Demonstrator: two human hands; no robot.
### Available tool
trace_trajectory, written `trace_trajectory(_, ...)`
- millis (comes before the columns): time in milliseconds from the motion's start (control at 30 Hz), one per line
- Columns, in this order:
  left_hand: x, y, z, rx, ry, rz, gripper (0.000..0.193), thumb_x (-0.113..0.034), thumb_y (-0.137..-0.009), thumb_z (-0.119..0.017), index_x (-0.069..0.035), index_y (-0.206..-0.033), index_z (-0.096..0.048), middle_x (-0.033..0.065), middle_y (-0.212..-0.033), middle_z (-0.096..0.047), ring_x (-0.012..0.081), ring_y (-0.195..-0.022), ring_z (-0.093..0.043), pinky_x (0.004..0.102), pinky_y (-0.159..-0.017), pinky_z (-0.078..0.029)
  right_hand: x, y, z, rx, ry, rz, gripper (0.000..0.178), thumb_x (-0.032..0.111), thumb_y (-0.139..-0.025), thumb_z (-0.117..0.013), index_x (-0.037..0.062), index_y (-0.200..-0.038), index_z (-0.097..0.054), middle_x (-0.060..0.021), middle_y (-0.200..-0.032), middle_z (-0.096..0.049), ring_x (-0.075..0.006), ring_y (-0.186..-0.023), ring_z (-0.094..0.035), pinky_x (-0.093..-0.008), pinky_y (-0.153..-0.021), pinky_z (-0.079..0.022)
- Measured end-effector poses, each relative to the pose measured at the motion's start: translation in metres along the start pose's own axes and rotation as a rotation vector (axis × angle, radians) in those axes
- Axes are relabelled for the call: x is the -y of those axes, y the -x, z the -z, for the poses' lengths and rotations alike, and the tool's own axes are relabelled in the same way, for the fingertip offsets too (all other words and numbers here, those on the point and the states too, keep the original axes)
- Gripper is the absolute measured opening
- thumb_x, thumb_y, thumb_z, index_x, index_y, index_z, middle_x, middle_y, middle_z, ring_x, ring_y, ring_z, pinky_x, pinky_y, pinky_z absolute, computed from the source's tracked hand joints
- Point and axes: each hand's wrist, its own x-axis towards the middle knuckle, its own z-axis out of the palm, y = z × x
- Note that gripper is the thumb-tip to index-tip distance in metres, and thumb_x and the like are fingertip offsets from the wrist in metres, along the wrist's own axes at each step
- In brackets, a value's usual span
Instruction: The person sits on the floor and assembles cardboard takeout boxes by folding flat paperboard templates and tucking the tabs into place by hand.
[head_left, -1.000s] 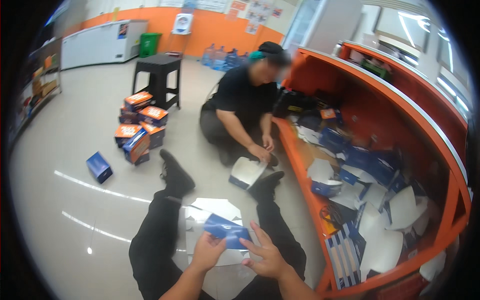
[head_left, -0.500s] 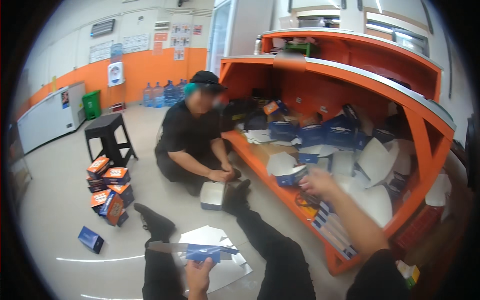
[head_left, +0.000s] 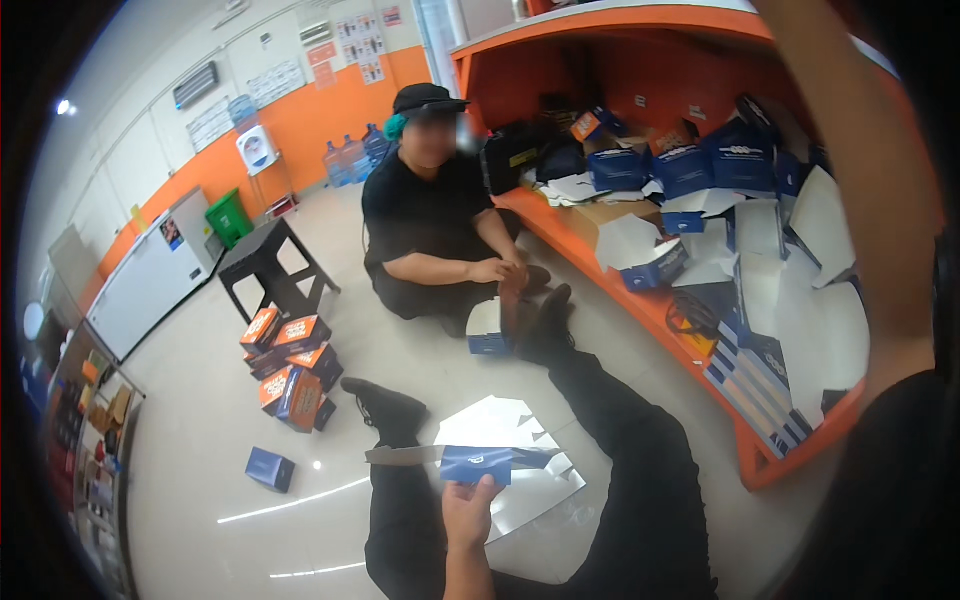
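Observation:
My left hand (head_left: 468,512) holds up a flat, folded blue-and-white carton (head_left: 478,464) over my outstretched legs in black trousers. Beneath it a sheet of flattened white cardboard (head_left: 530,485) lies across my legs and the floor. My right forearm (head_left: 860,200) rises along the right edge toward the orange shelf, and its hand is out of the picture at the top. A person in black clothes and a cap (head_left: 430,220) sits on the floor facing me, with both hands on a small white-and-blue box (head_left: 487,328) by my foot.
The orange shelf unit (head_left: 760,460) on the right is heaped with blue and white cartons (head_left: 720,170) and flat blanks. A pile of orange and blue boxes (head_left: 290,365), a single blue box (head_left: 270,468), a black stool (head_left: 268,262) and a white chest freezer (head_left: 150,285) stand to the left.
My right hand has let go of the carton and gone up to the shelf and out of view. My left hand keeps the carton. The view has swung right and up.

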Motion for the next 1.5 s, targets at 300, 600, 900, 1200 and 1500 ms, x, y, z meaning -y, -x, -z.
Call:
trace_trajectory(300,-0.047,0.032,-0.010,0.019,0.055,0.040,0.051,0.001,-0.091,-0.060,0.004,-0.138,-0.040,0.0178,-0.128,-0.056,0.0290,-0.117,-0.059,0.0427,-0.097,-0.052,0.078,0.359,-0.022,0.932,-0.730,-0.042,0.043,0.031,-0.092,-0.071,0.0155,-0.132,-0.065,-0.0185,-0.145,-0.050,-0.0356,-0.126,-0.054,-0.0474,-0.103,-0.044)
trace_trajectory(600,-0.043,0.096,-0.014,-0.010,-0.205,0.146,0.049,0.004,-0.094,-0.061,-0.001,-0.140,-0.043,0.0135,-0.124,-0.061,0.0230,-0.104,-0.064,0.0360,-0.091,-0.052,0.145,0.486,-0.030,0.548,-0.997,-0.281,0.040,0.028,-0.094,-0.069,0.0198,-0.133,-0.064,-0.0231,-0.149,-0.045,-0.0407,-0.136,-0.046,-0.0479,-0.108,-0.043)
trace_trajectory(900,-0.031,0.120,-0.017,0.080,-0.319,0.147,0.050,0.005,-0.093,-0.062,0.000,-0.138,-0.042,0.0138,-0.125,-0.060,0.0224,-0.112,-0.061,0.0362,-0.096,-0.051,0.152,0.491,-0.014,0.572,-1.068,-0.336,0.041,0.029,-0.095,-0.068,0.0128,-0.132,-0.063,-0.0240,-0.149,-0.044,-0.0431,-0.136,-0.045,-0.0494,-0.110,-0.041)
trace_trajectory(1200,-0.027,0.134,-0.034,0.025,-0.390,0.096,0.040,0.002,-0.094,-0.064,0.000,-0.130,-0.048,0.0121,-0.119,-0.063,0.0207,-0.106,-0.064,0.0338,-0.093,-0.052,0.153,0.500,-0.008,0.508,-1.024,-0.320,0.045,0.028,-0.092,-0.072,0.0103,-0.132,-0.062,-0.0242,-0.147,-0.044,-0.0429,-0.131,-0.049,-0.0480,-0.107,-0.044)
trace_trajectory(1500,-0.019,0.138,-0.048,0.034,-0.384,0.001,0.033,-0.002,-0.095,-0.066,0.001,-0.126,-0.053,0.0115,-0.118,-0.064,0.0177,-0.104,-0.064,0.0317,-0.091,-0.052,0.158,0.499,-0.002,0.460,-0.890,-0.339,0.048,0.027,-0.088,-0.077,0.0112,-0.131,-0.063,-0.0236,-0.143,-0.048,-0.0403,-0.125,-0.055,-0.0442,-0.103,-0.048)
